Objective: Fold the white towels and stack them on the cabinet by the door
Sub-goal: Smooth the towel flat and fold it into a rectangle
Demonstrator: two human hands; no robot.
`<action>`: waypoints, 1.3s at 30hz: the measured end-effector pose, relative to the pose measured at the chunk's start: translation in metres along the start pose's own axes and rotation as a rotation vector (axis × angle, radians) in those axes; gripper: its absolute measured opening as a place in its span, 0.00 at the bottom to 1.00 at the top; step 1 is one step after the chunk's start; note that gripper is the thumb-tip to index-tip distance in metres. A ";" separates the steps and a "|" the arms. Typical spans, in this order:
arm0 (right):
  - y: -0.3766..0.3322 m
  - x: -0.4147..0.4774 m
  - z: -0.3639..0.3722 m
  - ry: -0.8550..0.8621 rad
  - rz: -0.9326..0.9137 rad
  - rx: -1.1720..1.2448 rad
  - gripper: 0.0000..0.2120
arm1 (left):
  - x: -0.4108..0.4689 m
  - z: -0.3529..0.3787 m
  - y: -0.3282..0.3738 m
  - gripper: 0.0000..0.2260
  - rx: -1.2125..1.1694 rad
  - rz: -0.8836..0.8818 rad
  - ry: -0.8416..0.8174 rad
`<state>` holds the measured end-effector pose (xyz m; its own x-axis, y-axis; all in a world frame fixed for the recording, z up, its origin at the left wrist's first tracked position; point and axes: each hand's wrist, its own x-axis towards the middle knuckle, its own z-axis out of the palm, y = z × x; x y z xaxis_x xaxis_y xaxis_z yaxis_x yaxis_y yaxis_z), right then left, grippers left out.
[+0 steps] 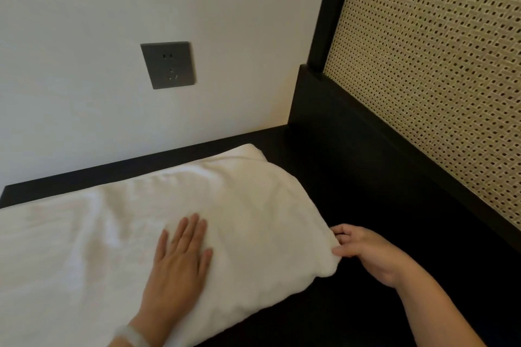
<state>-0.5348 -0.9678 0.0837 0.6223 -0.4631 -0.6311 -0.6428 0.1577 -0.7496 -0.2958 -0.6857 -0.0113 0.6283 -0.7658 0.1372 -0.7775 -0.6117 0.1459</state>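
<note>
Left hand [180,256] flattens white towel [253,205]; right hand [363,251] pinches its corner.

grey wall socket [168,65] on white wall [84,22] | woven cane panel [437,65] in black frame [329,8]

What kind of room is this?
Probably a bedroom or hotel room, though I can't be sure. A white towel lies on a dark wooden top beside a woven cane panel, below a grey wall socket.
</note>
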 end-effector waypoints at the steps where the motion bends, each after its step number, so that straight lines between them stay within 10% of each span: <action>1: 0.000 -0.001 -0.004 0.005 0.016 -0.086 0.18 | 0.000 0.000 0.001 0.28 0.006 -0.003 0.001; 15: -0.044 -0.010 -0.027 0.005 -0.187 -0.157 0.10 | -0.002 -0.002 0.002 0.27 0.030 -0.005 -0.011; 29: -0.006 0.006 -0.028 0.201 0.129 -0.619 0.06 | 0.001 -0.010 0.013 0.31 -0.024 -0.037 -0.120; 39: -0.089 0.064 0.037 0.377 -0.294 -0.428 0.14 | 0.055 -0.025 0.039 0.53 -0.086 0.083 -0.248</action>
<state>-0.4214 -0.9794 0.1032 0.6500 -0.7213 -0.2392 -0.6394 -0.3489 -0.6852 -0.2905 -0.7463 0.0268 0.5282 -0.8443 -0.0903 -0.8141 -0.5337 0.2287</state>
